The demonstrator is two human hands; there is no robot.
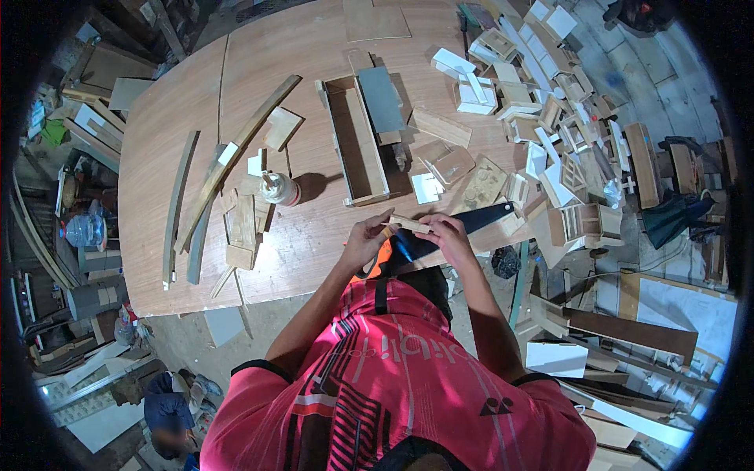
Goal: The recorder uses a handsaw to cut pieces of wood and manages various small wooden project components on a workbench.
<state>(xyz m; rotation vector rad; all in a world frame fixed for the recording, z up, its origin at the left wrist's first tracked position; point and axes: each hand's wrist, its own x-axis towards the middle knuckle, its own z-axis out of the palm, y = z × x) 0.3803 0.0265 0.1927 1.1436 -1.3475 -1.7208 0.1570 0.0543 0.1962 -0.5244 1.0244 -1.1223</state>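
Note:
Near the front edge of the table, my left hand (364, 239) and my right hand (450, 235) pinch a short, narrow piece of wood (410, 225) from its two ends. Just under it lies a hand saw with a dark blade (481, 219) and an orange handle (377, 260); the handle is partly hidden by my left wrist. Something small and blue (403, 246) shows below the wood piece. Beyond my hands stands a long, shallow wooden box (358, 141). A white piece with a square face (426, 188) sits close past my right hand.
A white bottle (284, 191) stands left of the box. Farther left lie long wooden strips (182, 196) and small blocks (242, 228). A grey panel (381, 100) rests beside the box. Many small wooden frames (569, 177) crowd the right side. A person (167, 412) is at lower left.

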